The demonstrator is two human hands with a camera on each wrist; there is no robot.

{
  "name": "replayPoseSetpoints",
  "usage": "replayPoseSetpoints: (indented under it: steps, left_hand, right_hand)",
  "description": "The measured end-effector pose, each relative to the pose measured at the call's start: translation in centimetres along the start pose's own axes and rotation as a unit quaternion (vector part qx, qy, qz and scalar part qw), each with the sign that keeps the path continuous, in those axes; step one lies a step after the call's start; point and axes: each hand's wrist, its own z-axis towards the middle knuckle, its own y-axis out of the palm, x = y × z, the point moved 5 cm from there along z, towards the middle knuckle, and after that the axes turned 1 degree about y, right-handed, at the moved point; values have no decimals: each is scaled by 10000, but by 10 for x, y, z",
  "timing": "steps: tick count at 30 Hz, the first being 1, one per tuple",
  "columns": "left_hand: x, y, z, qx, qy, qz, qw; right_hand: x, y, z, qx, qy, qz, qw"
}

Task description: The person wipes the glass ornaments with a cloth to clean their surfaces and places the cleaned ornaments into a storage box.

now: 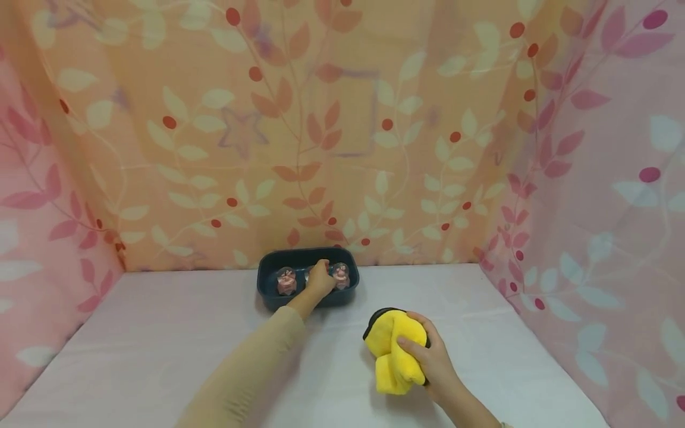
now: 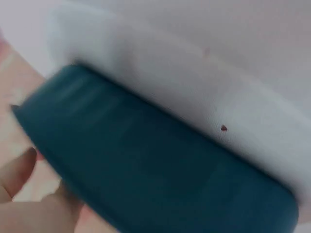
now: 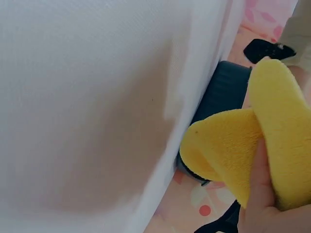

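Note:
My left hand [image 1: 320, 280] reaches into a dark blue plastic bin [image 1: 307, 301], over the middle of three small, shiny, clear-topped things with pink inside. One such thing [image 1: 286, 280] sits to its left, another [image 1: 341, 276] to its right; the hand partly covers the middle one. In the left wrist view, the fingers [image 2: 19, 172] show past the bin's rim, and I cannot tell whether they grip anything. My right hand [image 1: 436, 359] holds a folded, fuzzy yellow cloth [image 1: 393, 351] with black edging, thumb pressed on its front. The cloth [image 3: 223, 143] fills much of the right wrist view.
The bin stands at the back of a white-covered table [image 1: 176, 345], close to the orange leaf-patterned curtain [image 1: 310, 148]. Pink patterned curtains [image 1: 605, 196] hang along both sides. My left forearm in a beige sleeve [image 1: 246, 368] crosses the table's middle.

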Motion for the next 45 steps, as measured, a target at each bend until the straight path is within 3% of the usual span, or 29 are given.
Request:
replayPoseSetpoints:
  steps: [1, 3, 6, 11, 20, 24, 28, 32, 37, 45]
  left_hand:
    - [19, -13, -17, 21, -71, -144, 9999]
    - [56, -36, -48, -197, -522, -490, 9972]
    - [77, -55, -77, -337, -491, -904, 9941]
    - [73, -75, -100, -431, -544, -1046, 9921]
    - [61, -118, -118, 29, -806, -1155, 9900]
    - [54, -126, -128, 43, -1037, -1180, 9876]
    - [47, -132, -140, 12, -1100, -1150, 9873]
    - [40, -141, -150, -63, -1125, -1025, 9883]
    - [33, -152, -161, -86, -1023, -929, 9904]
    - [27, -161, -171, -94, -892, -871, 9922]
  right_hand:
    - [0, 2, 3, -12, 4, -66, 10000]
    - [-1, 5, 10, -34, -2, -216, 9998]
    - [-1, 12, 21, -58, 34, -358, 9993]
    - [-5, 38, 36, -295, 25, -357, 9989]
    - [-12, 106, 55, -1167, 147, 234, 9928]
    - [-1, 119, 64, -1335, 455, 159, 9899]
    - [5, 108, 71, -1316, 646, -422, 9883]
    - [0, 85, 77, -1237, 425, -1222, 9838]
    - [3, 57, 80, -1076, -58, -2267, 9680]
    - [22, 25, 88, -909, -188, -3048, 9479]
